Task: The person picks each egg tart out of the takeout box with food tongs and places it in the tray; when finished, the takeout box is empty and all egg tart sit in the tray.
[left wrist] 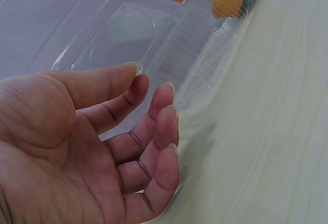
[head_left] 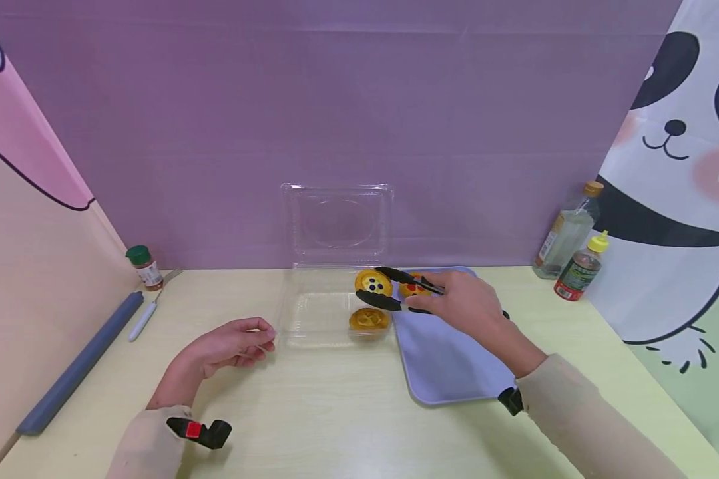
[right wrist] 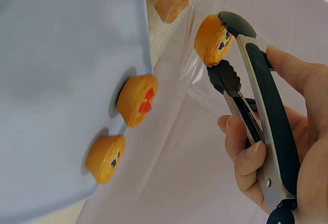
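My right hand grips a pair of black-and-silver tongs. Between their dark scalloped tips is an egg tart topped with blueberries, held above the back right of an open, clear plastic clamshell box. A plain-looking tart sits inside the box at its front right. At the box's front left corner, my left hand pinches the rim between thumb and index finger, the other fingers loosely bent. On the lilac tray are a red-topped tart and a blueberry-topped tart.
The box's raised lid stands against the purple backdrop. To the left are a green-capped jar, a light-handled utensil and a blue-grey roll. A tall bottle and a yellow-capped bottle stand at the back right.
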`<state>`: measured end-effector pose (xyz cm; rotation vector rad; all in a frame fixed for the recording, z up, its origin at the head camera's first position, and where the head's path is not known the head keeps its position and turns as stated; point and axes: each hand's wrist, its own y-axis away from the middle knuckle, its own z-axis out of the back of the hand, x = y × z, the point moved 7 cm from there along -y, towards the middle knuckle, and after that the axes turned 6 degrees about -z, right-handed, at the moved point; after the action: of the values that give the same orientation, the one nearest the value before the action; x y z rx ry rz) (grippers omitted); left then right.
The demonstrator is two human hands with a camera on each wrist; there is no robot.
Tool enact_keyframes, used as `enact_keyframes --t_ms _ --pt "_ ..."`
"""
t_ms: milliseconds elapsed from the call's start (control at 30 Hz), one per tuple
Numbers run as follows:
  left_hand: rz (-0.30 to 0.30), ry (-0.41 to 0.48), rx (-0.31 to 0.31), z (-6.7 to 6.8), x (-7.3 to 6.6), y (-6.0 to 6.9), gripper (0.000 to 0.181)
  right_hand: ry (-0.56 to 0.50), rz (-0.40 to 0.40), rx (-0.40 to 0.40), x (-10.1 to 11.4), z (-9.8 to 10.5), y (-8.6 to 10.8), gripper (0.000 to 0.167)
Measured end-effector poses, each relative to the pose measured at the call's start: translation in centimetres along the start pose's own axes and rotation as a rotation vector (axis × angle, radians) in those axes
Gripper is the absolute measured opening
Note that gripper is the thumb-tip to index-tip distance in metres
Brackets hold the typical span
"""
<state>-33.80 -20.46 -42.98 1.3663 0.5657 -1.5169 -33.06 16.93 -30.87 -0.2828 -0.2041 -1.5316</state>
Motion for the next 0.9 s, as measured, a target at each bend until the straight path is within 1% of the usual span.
enact_keyframes --t_ms 133,267,400,667,900 --pt "0.001 -0.002 -0.001 0.0 -0.1 0.1 0.034 -0.011 -0.015 -0.005 -1.2 0.8 0.4 0.073" --pt "0.006 -0.005 -0.003 0.0 -0.1 0.1 0.034 -0.010 -0.028 -0.019 -2.5 1.7 0.9 0.077" --pt "0.006 -0.004 -0.002 0.0 -0.1 0.1 0.033 -0.005 -0.022 -0.044 -3.6 2.3 1.7 0.078" --pt "0.001 -0.004 -0.004 0.0 -0.1 0.1 0.034 0.013 -0.035 -0.050 -5.9 2.8 3.3 0.080" --pt "0.006 -0.003 -0.007 0.0 0.0 0.1 0.034 0.059 -0.038 -0.064 -7.9 2.9 4.6 0.082"
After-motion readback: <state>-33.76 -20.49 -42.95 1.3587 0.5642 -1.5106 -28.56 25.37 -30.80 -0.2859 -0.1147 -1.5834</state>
